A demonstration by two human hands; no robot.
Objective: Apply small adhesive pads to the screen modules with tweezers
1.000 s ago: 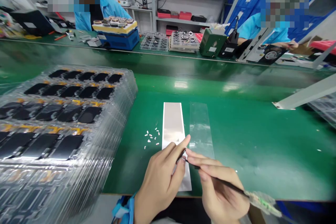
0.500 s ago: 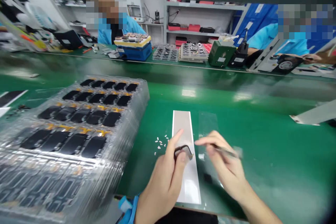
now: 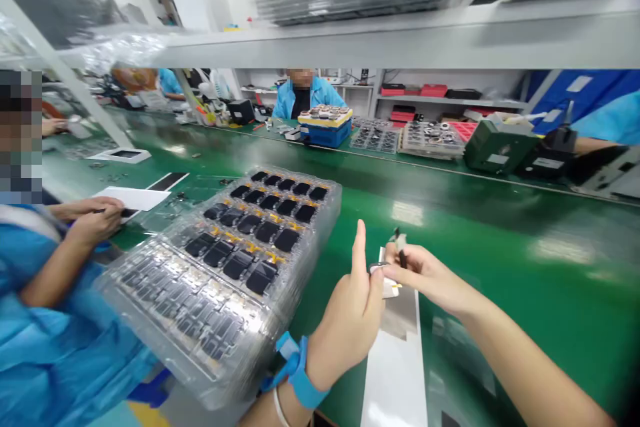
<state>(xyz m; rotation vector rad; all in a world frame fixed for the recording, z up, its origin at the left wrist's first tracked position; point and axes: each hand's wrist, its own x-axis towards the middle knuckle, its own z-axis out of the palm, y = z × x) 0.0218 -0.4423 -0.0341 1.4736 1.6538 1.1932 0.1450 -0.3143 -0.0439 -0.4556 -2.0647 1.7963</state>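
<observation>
**Bench note: small black part held at the fingertips, tweezers upright**

Left hand (image 3: 350, 317) raised over the green bench (image 3: 505, 267); index finger straight up, thumb and remaining fingers closed narrow on a small black curved part (image 3: 379, 268) (too small to make out detail); right hand (image 3: 425, 277) just beside it, fingers (image 3: 417, 269) closed narrow around dark tweezers (image 3: 400, 247), tips pointing up; a small white piece (image 3: 390, 289) sits just below the black part, touching the right hand or nearly so (cannot tell which); a white strip (image 3: 395, 387) lies on the bench beneath both hands, a grey film (image 3: 400, 317) on its far end; a blue wrist strap (image 3: 297, 370) circles the left wrist; a stack of clear blister trays (image 3: 320, 213), holding black panels (image 3: 260, 278), stands left of the hands; a co-worker in a blue smock (image 3: 45, 320) rests both hands (image 3: 93, 220) on a white sheet (image 3: 133, 198), farther left.
</observation>
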